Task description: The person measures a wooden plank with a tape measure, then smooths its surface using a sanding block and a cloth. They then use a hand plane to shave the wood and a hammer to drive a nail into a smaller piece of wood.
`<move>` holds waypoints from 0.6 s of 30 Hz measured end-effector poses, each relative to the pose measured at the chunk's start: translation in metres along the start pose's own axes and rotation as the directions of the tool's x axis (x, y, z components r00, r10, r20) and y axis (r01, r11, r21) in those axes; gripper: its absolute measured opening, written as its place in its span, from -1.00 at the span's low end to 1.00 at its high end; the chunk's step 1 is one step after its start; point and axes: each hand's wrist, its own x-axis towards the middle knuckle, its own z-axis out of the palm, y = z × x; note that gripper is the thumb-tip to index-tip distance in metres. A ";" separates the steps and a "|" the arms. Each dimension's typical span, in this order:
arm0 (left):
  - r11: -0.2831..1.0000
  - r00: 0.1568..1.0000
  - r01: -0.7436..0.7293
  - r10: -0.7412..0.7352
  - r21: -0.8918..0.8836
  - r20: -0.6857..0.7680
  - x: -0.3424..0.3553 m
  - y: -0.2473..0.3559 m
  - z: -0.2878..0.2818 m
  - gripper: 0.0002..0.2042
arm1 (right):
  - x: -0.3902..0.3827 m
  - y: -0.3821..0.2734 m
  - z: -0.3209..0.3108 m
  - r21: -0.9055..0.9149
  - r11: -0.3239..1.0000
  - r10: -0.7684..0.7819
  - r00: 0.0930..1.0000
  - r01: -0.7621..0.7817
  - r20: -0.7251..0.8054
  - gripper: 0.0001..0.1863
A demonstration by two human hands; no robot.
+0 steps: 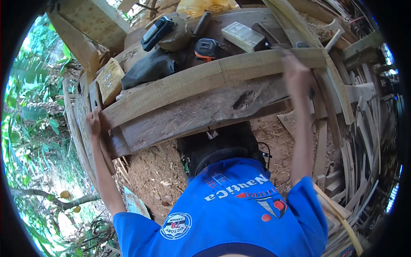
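Long wooden plank (pixel 192 83) lay along the near side of the tabletop (pixel 233 18). Left hand (pixel 93 124): grip curled at the plank's left end, couldn't tell how closed. Right hand (pixel 296 73) was motion-blurred at its right end; couldn't tell grip opening or contents. Tape measure (pixel 206 49) sat just beyond.

Blur is smearing the right hand (pixel 295 70) at the right end of the long board (pixel 197 84), so its fingers and anything they might be gripping are blending together beyond telling. At the board's left end, the left hand (pixel 93 124) is appearing too small for its exact finger contact to be read. Beyond the board the top edge is cutting off a yellow bag (pixel 195 7), while on its near side the bottom edge is cropping the blue shirt (pixel 231 205).
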 end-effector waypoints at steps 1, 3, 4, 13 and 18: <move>1.000 1.000 0.001 -0.001 0.009 -0.010 -0.001 -0.001 -0.002 -0.48 | 0.010 0.015 -0.027 -0.132 0.961 0.256 0.961 -0.242 0.102 -0.69; 0.999 0.999 -0.048 0.049 0.019 -0.007 0.003 0.009 0.000 -0.48 | 0.005 0.025 -0.024 -0.216 0.958 0.198 0.980 -0.191 0.012 -0.68; 0.997 0.998 -0.063 0.064 0.033 -0.010 0.002 0.012 0.000 -0.48 | 0.004 0.029 -0.021 -0.249 0.955 0.160 0.987 -0.161 -0.023 -0.68; 0.997 0.997 -0.071 0.072 -0.021 0.021 0.006 0.014 -0.003 -0.49 | -0.051 -0.219 0.113 0.448 0.792 -0.471 0.882 0.414 0.019 -0.82; 0.998 0.999 -0.021 0.022 -0.063 0.024 -0.002 -0.001 -0.005 -0.50 | -0.013 -0.097 0.047 0.284 0.926 -0.307 0.935 0.250 0.177 -0.83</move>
